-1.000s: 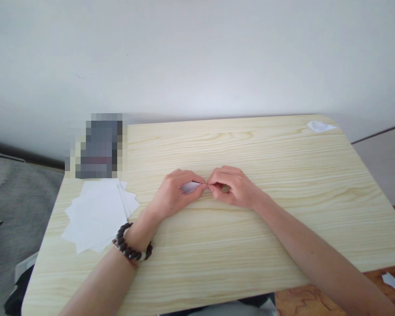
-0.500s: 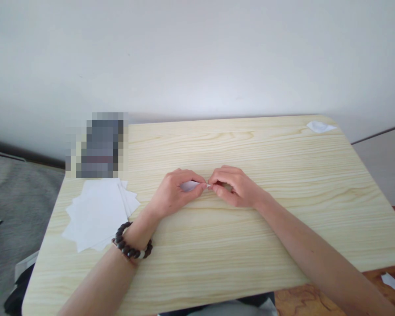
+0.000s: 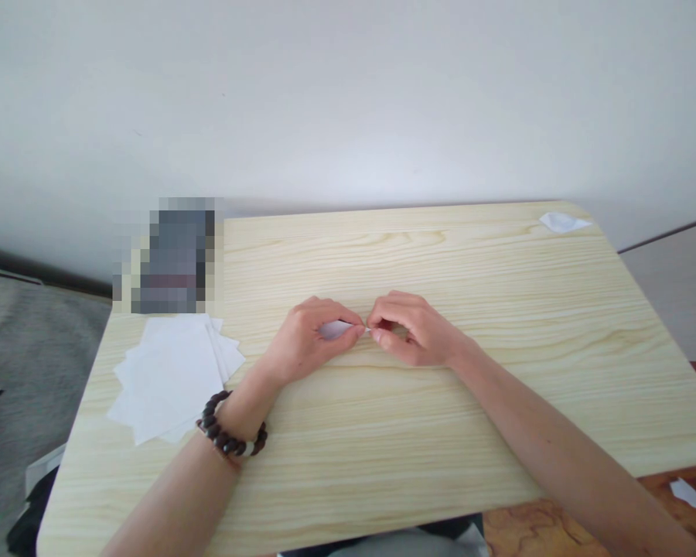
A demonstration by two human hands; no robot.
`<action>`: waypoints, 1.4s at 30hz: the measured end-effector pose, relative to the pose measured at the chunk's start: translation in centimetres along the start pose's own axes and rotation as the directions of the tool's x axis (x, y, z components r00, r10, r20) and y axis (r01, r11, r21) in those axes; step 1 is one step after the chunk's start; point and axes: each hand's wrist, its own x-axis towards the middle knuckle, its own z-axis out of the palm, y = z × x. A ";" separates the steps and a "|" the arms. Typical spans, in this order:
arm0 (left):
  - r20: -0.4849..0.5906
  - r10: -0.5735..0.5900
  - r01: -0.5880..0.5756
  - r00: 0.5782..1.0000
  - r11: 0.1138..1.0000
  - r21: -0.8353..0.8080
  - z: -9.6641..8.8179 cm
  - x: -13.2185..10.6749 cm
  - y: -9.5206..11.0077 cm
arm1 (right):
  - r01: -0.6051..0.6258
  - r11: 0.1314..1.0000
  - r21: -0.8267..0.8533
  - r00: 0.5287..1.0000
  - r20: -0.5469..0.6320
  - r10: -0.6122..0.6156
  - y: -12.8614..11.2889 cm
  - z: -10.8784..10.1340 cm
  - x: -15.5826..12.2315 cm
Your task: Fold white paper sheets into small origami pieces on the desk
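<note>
A small folded piece of white paper (image 3: 335,329) sits between my two hands over the middle of the table. My left hand (image 3: 316,336) is closed on it, thumb and forefinger pinching near its pointed right end, while most of the paper shows inside the curl of the fingers. Fingertip to fingertip with it, my right hand (image 3: 411,329) pinches the paper's narrow tip. The fingers hide the exact shape of the folds. A dark bead bracelet (image 3: 232,433) is on my left wrist.
Several white paper sheets (image 3: 174,379) lie fanned at the table's left, below a blurred dark object (image 3: 174,255). A folded white paper piece (image 3: 564,223) lies at the far right corner. Another white paper piece (image 3: 687,493) is on the floor, lower right. A wall (image 3: 348,100) stands behind the table.
Both hands stay almost in place, still pinching the folded paper. The fingertips have shifted very slightly; the whole view has moved a little.
</note>
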 end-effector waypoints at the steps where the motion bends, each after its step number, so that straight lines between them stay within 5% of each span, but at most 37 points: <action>1: -0.001 0.001 -0.001 1.000 1.000 0.004 0.0 0.0 0.0 | -0.002 1.000 -0.004 1.000 -0.001 0.002 0.0 0.1 0.0; 6: -0.012 -0.028 0.028 1.000 1.000 0.000 0.0 -0.2 0.0 | -0.003 1.000 -0.003 0.999 -0.051 0.003 0.0 0.2 0.0; 12: -0.150 -0.240 0.208 0.959 0.957 -0.200 0.5 -0.3 -0.9 | -0.096 0.993 -0.071 0.942 -0.328 0.067 0.8 -0.9 -0.3; 16: -0.233 -0.182 0.161 0.955 0.981 -0.108 0.6 -0.2 -1.0 | -0.117 0.990 -0.084 0.946 -0.313 0.085 0.9 -1.0 -0.2; 21: -0.144 0.008 -0.003 0.990 0.999 0.037 0.6 -0.2 -0.7 | -0.120 0.987 -0.104 0.961 -0.261 0.090 0.4 -0.3 0.0; 27: -0.361 -0.159 0.125 0.919 0.985 -0.117 0.9 -0.4 -1.4 | -0.017 0.998 -0.067 0.966 -0.258 -0.001 0.6 -0.3 0.1; 35: -0.279 -0.071 0.051 0.958 0.996 -0.079 0.5 -0.3 -0.4 | 0.045 0.999 -0.014 0.973 -0.226 -0.047 0.7 -0.2 0.0; 42: -0.439 -0.123 0.006 0.890 0.966 -0.257 1.1 -0.3 -0.7 | -0.021 1.000 -0.019 0.973 -0.230 0.016 0.5 -0.1 -0.2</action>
